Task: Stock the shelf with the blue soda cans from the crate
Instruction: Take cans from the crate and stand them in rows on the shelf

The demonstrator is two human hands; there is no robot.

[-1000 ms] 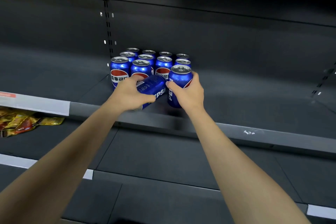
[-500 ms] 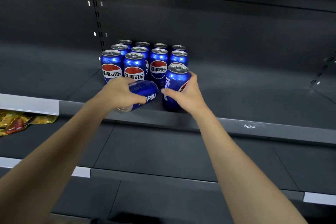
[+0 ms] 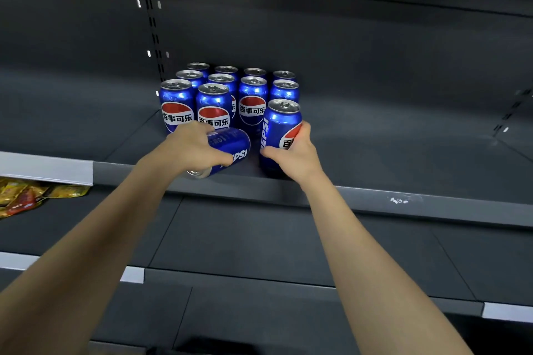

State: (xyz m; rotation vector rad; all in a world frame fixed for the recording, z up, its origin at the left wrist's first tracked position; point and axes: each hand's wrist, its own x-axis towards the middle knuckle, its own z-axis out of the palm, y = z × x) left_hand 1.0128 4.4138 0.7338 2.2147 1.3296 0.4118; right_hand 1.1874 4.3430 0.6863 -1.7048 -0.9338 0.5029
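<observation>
Both bare forearms extended forward and up from lower frame corners, converging toward centre. Left hand [image 3: 191,150] palm down, knuckles up, fingers curled over tilted can [image 3: 230,147], thumb tip near its printed side. Right hand [image 3: 294,153] turned thumb-left, fingers wrapped round right side of upright can [image 3: 281,130], thumb pressed on its front low down. Wrists near straight, hands close side by side, not touching each other.

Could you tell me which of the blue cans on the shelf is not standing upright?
The can in the left hand: it lies tipped on its side; all others stand upright.
</observation>
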